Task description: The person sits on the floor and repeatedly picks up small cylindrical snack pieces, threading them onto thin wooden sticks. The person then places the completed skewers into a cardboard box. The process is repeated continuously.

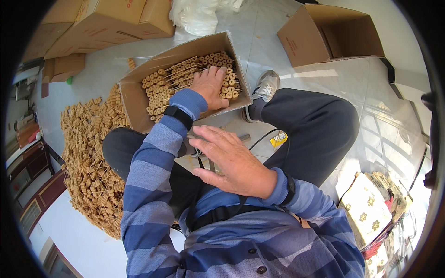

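Note:
An open cardboard box (134, 99) sits on the floor before me, with rows of skewers (160, 90) packed in it. Each is a thin stick threaded with tan, ring-shaped pieces. My left hand (210, 87) reaches over the near side and rests on the skewers at the box's right half, fingers spread and turned down; no skewer shows in its grip. Over my lap hovers my right hand (232, 162), its fingers apart and nothing in it.
A large heap of loose skewers (92, 162) lies left of my knee. Cardboard cartons (102, 28) stand at the back left, beside clear plastic bags (197, 16). Another open carton (303, 41) is at the back right. A patterned cloth bag (366, 211) sits to my right.

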Motion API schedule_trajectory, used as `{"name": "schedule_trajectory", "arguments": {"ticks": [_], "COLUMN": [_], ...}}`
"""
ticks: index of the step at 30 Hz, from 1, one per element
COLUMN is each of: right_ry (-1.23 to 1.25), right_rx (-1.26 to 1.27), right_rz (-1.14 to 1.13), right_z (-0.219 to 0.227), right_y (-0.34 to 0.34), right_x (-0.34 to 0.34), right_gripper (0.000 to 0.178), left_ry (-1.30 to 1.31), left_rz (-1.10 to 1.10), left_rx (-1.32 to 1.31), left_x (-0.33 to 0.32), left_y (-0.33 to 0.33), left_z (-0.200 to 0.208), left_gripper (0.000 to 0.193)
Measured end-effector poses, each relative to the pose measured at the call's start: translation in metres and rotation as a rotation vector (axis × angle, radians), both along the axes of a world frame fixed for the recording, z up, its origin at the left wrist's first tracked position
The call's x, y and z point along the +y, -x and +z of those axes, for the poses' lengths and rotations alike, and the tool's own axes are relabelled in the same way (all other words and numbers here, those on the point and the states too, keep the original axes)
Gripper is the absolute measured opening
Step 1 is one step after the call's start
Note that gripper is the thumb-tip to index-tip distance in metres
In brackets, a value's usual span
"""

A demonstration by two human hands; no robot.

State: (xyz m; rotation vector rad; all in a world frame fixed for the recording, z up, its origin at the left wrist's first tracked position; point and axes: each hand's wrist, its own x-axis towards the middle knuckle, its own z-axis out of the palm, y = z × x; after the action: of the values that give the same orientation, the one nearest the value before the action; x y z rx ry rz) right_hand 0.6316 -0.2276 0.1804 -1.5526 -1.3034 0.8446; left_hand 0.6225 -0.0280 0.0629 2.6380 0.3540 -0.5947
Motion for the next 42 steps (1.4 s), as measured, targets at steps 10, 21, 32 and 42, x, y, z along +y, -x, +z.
{"name": "schedule_trajectory", "arguments": {"ticks": [10,21,32,42], "right_ry": [-0.008,0.022,0.07,0.141], "right_rx": [-0.043,-0.111,-0.177,-0.241], "right_rz": [0.04,0.058,0.092,0.137], "right_z": [-0.002,-0.01,-0.017,-0.023], "right_y": [-0.001,0.006,0.01,0.012], "right_x": [-0.002,-0.005,-0.005,0.001], "right_gripper": [0.047,0.039,0.037,0.031], "left_ry": [0.025,0.246,0.065,0.229], "left_rz": [0.036,0.199,0.132,0.352], "left_rx": [-0.025,0.123,0.151,-0.187], "left_x": [-0.009,0.017,0.005,0.037], "left_y": [-0.004,-0.006,-0.01,0.025], "left_z": [-0.046,-0.046,-0.046,0.05], "left_gripper": [0.108,0.097,0.084,0.069]}}
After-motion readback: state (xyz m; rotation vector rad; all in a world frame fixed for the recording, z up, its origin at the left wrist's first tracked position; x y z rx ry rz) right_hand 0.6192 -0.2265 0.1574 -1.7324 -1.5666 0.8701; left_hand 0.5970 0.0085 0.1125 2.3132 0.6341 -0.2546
